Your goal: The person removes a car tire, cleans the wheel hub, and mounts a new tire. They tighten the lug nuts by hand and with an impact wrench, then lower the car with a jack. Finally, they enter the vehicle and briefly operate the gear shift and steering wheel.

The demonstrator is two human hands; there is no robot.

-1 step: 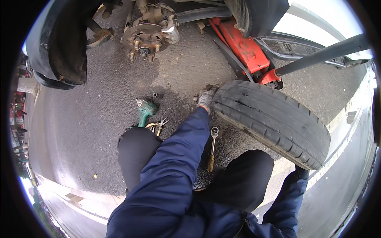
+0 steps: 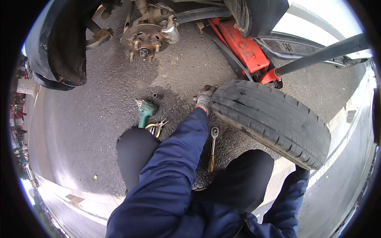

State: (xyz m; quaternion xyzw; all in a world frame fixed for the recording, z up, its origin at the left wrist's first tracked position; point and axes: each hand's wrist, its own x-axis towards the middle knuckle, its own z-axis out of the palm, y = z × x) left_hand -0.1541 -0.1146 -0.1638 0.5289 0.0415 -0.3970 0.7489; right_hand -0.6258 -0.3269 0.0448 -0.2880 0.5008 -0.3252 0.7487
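A worn black tyre leans at the right, its tread facing up. My left hand, in a grey glove with dark fingertips, holds its left end. My right hand is at the lower right end; the tyre hides most of its fingers. On the asphalt between my knees lies a ratchet wrench with a yellowish handle. Near my left knee are a green impact wrench, a pair of pliers and a small dark socket.
A bare wheel hub with studs and a brake disc hangs ahead. Black wheel-arch plastic juts in at the left. A red floor jack stands ahead right, its long dark handle slanting above the tyre's far side.
The tyre's left end has shifted very slightly to the left, and my left hand has moved with it. Tools, jack and hub stay in place.
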